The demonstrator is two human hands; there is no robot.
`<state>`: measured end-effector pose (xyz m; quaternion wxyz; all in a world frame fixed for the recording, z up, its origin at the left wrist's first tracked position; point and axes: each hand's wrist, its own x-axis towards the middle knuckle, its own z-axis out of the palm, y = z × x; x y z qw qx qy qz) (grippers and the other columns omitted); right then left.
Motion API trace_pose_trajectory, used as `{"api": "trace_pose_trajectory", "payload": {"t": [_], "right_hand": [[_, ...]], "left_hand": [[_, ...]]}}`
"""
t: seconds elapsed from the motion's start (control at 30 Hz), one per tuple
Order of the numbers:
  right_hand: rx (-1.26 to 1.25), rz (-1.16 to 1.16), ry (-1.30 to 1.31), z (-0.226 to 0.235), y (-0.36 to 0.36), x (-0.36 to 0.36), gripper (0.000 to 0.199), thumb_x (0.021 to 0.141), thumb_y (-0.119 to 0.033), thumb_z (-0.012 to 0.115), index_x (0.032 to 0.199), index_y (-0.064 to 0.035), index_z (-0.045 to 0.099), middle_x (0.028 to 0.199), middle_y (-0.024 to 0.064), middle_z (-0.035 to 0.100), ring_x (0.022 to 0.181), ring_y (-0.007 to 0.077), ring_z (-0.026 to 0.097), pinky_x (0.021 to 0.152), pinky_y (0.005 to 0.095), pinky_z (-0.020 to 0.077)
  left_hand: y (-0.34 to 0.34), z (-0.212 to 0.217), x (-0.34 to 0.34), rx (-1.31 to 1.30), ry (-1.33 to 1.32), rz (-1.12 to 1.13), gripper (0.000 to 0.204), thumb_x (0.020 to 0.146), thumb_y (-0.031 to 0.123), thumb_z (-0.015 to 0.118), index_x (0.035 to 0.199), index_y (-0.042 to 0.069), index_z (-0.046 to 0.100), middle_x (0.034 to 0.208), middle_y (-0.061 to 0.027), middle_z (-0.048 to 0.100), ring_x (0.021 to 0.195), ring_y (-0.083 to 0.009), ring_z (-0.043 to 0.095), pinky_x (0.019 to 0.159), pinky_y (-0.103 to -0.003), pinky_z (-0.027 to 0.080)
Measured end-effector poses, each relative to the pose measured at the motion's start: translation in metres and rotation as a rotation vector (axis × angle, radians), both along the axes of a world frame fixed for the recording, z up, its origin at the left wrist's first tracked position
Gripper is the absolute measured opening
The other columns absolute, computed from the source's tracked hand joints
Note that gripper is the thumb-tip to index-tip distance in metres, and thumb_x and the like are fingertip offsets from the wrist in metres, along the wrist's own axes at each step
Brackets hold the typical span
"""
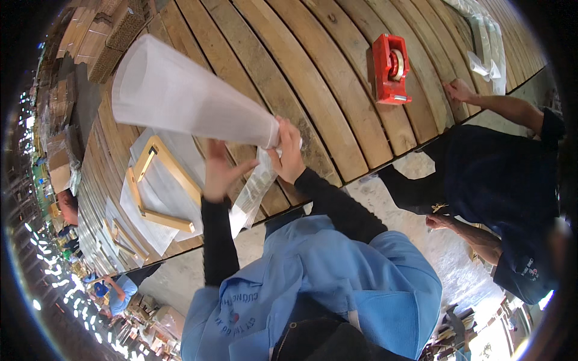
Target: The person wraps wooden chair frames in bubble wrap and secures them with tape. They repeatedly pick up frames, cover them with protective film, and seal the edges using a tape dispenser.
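A white foam sheet (180, 96) is rolled into a long tube, wide at its far left end and narrow near me. My right hand (289, 153) is closed round the narrow end; what lies inside the roll is hidden. My left hand (221, 171) is just below the roll, slightly blurred, thumb and fingers apart with nothing in them. Beneath my hands a strip of clear plastic wrap (251, 189) hangs over the table's near edge. Left of my left hand, an angular pale wooden frame (143, 201) rests on flat white foam sheets (127, 207).
The slatted wooden table (325, 90) spans the view. On it stands a red tape dispenser (391, 69); clear plastic wrap (490, 45) lies at the far right. At right, a co-worker in dark clothes (500, 174) has one hand on the table. Cardboard stacks (111, 39) stand far left.
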<state>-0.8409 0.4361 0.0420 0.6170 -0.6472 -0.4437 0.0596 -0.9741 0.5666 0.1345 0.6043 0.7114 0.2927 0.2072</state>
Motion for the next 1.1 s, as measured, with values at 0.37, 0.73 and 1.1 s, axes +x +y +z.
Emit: {"api": "trace_pose_trajectory", "payload": {"t": [0.37, 0.73, 1.1], "right_hand": [[-0.321, -0.460, -0.267, -0.011, -0.075, 0.110, 0.048, 0.087, -0.034, 0.073, 0.129, -0.0133, 0.064, 0.146, 0.0206, 0.047, 0.141, 0.0435, 0.037, 0.114, 0.0685, 0.0212], [-0.346, -0.176, 0.803, -0.056, -0.154, 0.342, 0.052, 0.089, -0.041, 0.075, 0.104, 0.0083, 0.076, 0.124, 0.0143, 0.068, 0.109, 0.0201, 0.064, 0.093, 0.0315, 0.0488], [-1.019, -0.829, 0.287, -0.124, -0.202, 0.226, 0.035, 0.087, -0.037, 0.070, 0.095, -0.0033, 0.077, 0.105, 0.0214, 0.066, 0.102, 0.0379, 0.065, 0.090, 0.0494, 0.0510]], "left_hand": [[0.094, -0.041, 0.096, -0.335, -0.312, -1.024, 0.068, 0.064, 0.017, 0.098, 0.118, 0.005, 0.058, 0.118, -0.0087, 0.064, 0.114, -0.0191, 0.059, 0.113, -0.035, 0.041], [0.098, -0.054, 0.099, -0.340, -0.355, -1.063, 0.081, 0.061, 0.014, 0.099, 0.129, 0.010, 0.056, 0.118, -0.0057, 0.057, 0.120, -0.0255, 0.057, 0.127, -0.051, 0.016], [0.117, -0.064, 0.090, -0.357, -0.281, -1.065, 0.080, 0.057, 0.013, 0.099, 0.125, 0.011, 0.057, 0.117, -0.0066, 0.058, 0.123, -0.0251, 0.054, 0.127, -0.050, 0.016]]}}
